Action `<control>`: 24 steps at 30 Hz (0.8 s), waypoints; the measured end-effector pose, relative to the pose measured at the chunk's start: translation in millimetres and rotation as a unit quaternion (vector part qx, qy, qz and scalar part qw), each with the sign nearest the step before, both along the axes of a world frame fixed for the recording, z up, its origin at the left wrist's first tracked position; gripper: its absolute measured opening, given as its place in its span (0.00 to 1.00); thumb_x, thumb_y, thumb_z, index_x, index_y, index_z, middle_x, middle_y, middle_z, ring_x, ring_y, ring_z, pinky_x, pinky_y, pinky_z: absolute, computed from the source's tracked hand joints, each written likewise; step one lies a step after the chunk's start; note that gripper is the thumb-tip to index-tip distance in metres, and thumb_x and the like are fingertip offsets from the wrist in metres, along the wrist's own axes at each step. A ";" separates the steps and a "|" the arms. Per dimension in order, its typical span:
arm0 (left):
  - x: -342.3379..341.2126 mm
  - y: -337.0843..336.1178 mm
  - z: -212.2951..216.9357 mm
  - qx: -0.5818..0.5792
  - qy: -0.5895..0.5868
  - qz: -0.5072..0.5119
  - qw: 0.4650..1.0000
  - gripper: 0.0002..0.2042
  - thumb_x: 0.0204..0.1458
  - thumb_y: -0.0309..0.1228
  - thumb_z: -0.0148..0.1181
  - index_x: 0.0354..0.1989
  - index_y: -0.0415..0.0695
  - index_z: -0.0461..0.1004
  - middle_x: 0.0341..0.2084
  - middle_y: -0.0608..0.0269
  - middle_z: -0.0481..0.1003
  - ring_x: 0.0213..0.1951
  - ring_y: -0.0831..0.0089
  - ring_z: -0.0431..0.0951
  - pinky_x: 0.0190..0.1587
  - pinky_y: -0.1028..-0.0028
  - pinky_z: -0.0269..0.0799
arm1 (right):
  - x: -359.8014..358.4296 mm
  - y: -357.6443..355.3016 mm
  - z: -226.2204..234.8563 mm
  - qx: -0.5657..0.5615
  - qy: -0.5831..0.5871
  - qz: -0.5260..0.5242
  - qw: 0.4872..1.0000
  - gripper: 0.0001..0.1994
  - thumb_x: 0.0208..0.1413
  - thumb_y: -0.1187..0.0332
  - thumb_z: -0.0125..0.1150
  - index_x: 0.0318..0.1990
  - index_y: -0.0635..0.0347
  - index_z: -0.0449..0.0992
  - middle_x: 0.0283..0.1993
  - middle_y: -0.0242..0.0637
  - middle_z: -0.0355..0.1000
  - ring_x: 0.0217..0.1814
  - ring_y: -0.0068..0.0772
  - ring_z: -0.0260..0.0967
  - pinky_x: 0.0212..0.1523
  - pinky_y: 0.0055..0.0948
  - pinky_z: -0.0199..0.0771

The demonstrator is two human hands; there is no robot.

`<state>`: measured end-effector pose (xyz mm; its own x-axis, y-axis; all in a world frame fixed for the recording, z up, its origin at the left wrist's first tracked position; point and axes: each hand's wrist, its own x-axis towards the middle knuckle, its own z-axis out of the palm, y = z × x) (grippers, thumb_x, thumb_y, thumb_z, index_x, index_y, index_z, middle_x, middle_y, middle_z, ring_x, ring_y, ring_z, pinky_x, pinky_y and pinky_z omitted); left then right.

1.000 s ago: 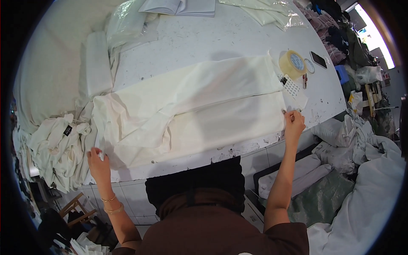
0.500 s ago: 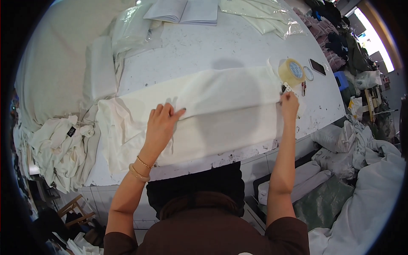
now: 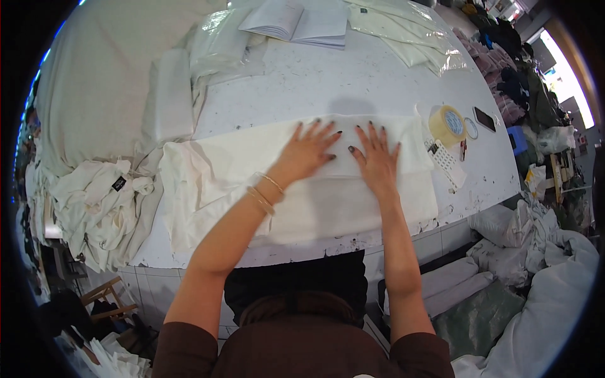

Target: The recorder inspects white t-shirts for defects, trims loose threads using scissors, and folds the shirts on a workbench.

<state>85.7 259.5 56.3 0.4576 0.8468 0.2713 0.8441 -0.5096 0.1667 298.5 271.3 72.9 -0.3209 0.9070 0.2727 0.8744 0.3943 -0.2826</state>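
Note:
A long cream garment [image 3: 328, 208] lies folded lengthwise on the white table [image 3: 302, 75], its looser, rumpled end at the left. My left hand [image 3: 305, 151] rests on the upper half of the cloth near its middle, fingers spread flat. To its right, my right hand [image 3: 378, 160] also lies flat on the cloth with fingers apart. Neither hand holds anything. Just past the garment's right end is a white card with rows of small dots [image 3: 449, 165], beside a roll of clear yellowish tape [image 3: 447, 125].
A crumpled pile of cream garments [image 3: 104, 201] sits at the left edge. Plastic-wrapped packets [image 3: 220, 41], an open booklet [image 3: 309, 24] and a bagged cream garment [image 3: 403, 31] lie at the back. Right of the tape is a phone [image 3: 484, 119]. Filled sacks [image 3: 498, 223] stand below, right.
My right hand has left the garment's right edge by the card and moved left onto the cloth, fingers opened. My left hand has moved right and farther away. The view has shifted slightly.

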 end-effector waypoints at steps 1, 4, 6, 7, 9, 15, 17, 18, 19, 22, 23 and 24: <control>-23.4 1.8 -1.8 -0.015 0.040 0.063 0.997 0.27 0.56 0.49 0.46 0.64 0.59 0.55 0.67 0.68 0.50 0.67 0.62 0.50 0.62 0.41 0.41 | 5.3 1.7 -8.2 -0.023 -0.051 -0.061 0.997 0.27 0.56 0.52 0.50 0.64 0.38 0.57 0.70 0.32 0.47 0.73 0.43 0.38 0.66 0.61 0.35; -141.1 -12.0 -8.0 0.044 0.139 0.268 0.953 0.27 0.56 0.48 0.46 0.64 0.57 0.56 0.65 0.64 0.54 0.65 0.57 0.53 0.56 0.31 0.42 | 39.2 10.6 -28.8 0.001 -0.124 -0.150 0.981 0.30 0.56 0.43 0.46 0.66 0.32 0.52 0.72 0.27 0.42 0.75 0.41 0.33 0.61 0.74 0.29; -212.0 -38.6 5.8 0.068 0.201 0.373 0.903 0.21 0.55 0.41 0.50 0.57 0.49 0.66 0.61 0.56 0.60 0.62 0.55 0.58 0.59 0.48 0.55 | 58.2 9.0 -23.7 -0.007 -0.123 -0.158 0.980 0.30 0.57 0.44 0.46 0.66 0.30 0.51 0.72 0.27 0.43 0.75 0.41 0.33 0.61 0.73 0.29; -232.6 -54.0 16.6 0.064 0.211 0.386 0.896 0.21 0.55 0.41 0.50 0.57 0.49 0.66 0.61 0.56 0.60 0.62 0.55 0.58 0.59 0.48 0.55 | 60.2 7.9 -22.1 -0.021 -0.138 -0.167 0.976 0.29 0.57 0.45 0.46 0.66 0.30 0.51 0.72 0.28 0.42 0.75 0.41 0.34 0.62 0.72 0.29; -257.2 -88.5 53.6 0.064 -0.031 0.468 0.881 0.15 0.52 0.34 0.54 0.48 0.44 0.71 0.53 0.56 0.68 0.51 0.60 0.70 0.50 0.64 0.68 | 51.7 6.9 -14.5 -0.042 -0.124 -0.158 0.979 0.28 0.58 0.45 0.45 0.66 0.30 0.51 0.72 0.27 0.42 0.74 0.41 0.34 0.63 0.69 0.29; -244.2 -80.6 41.7 -0.073 -0.344 0.496 0.794 0.14 0.45 0.29 0.59 0.41 0.40 0.71 0.29 0.52 0.76 0.29 0.66 0.77 0.33 0.69 0.71 | 48.9 6.2 -6.4 -0.077 -0.101 -0.159 0.979 0.25 0.60 0.49 0.42 0.66 0.29 0.52 0.72 0.25 0.42 0.75 0.38 0.34 0.67 0.61 0.24; -253.9 -82.1 16.5 -0.040 -0.343 0.480 0.806 0.14 0.45 0.29 0.58 0.41 0.41 0.71 0.26 0.52 0.76 0.27 0.67 0.77 0.31 0.69 0.70 | 56.2 8.5 -9.4 -0.061 -0.099 -0.157 0.981 0.25 0.61 0.49 0.42 0.66 0.30 0.53 0.72 0.26 0.43 0.74 0.38 0.35 0.67 0.61 0.25; -271.4 -89.0 -3.0 0.016 -0.348 0.497 0.795 0.13 0.47 0.27 0.55 0.43 0.41 0.71 0.24 0.57 0.75 0.26 0.73 0.75 0.30 0.73 0.69 | 55.8 10.0 -10.9 -0.047 -0.094 -0.153 0.983 0.25 0.61 0.48 0.42 0.66 0.31 0.53 0.72 0.26 0.44 0.74 0.38 0.36 0.66 0.61 0.26; -283.4 -93.6 -13.2 0.070 -0.352 0.512 0.780 0.13 0.48 0.25 0.52 0.44 0.40 0.71 0.22 0.62 0.74 0.24 0.78 0.72 0.29 0.77 0.67 | 55.4 10.8 -11.7 -0.046 -0.093 -0.149 0.983 0.25 0.61 0.48 0.42 0.66 0.31 0.53 0.72 0.26 0.44 0.74 0.38 0.36 0.66 0.61 0.26; -267.3 -94.2 14.9 -0.102 -0.455 0.480 0.743 0.13 0.49 0.27 0.50 0.44 0.41 0.71 0.25 0.54 0.75 0.23 0.68 0.73 0.31 0.70 0.70 | 68.3 10.1 -14.3 -0.038 -0.112 -0.164 0.979 0.25 0.61 0.49 0.42 0.66 0.31 0.52 0.72 0.27 0.44 0.74 0.38 0.36 0.67 0.58 0.26; -261.5 -96.1 34.7 -0.102 -0.456 0.482 0.741 0.13 0.49 0.27 0.50 0.44 0.41 0.71 0.25 0.54 0.75 0.23 0.68 0.73 0.31 0.70 0.70 | 69.8 9.2 -14.7 -0.038 -0.114 -0.161 0.980 0.25 0.61 0.49 0.42 0.66 0.31 0.52 0.72 0.27 0.44 0.74 0.38 0.36 0.67 0.58 0.26; -255.9 -95.4 55.0 -0.179 -0.526 0.426 0.714 0.12 0.49 0.24 0.48 0.42 0.42 0.73 0.26 0.55 0.75 0.24 0.68 0.73 0.32 0.71 0.69 | 71.5 9.5 -14.4 -0.046 -0.112 -0.169 0.978 0.25 0.61 0.48 0.42 0.66 0.31 0.52 0.72 0.27 0.44 0.74 0.38 0.36 0.67 0.59 0.26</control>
<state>-170.2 164.1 111.3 -0.5632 0.7972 -0.2175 0.1343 0.3480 0.9278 370.0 280.8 58.5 -0.0414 0.9889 0.1425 0.9946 0.0544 -0.0889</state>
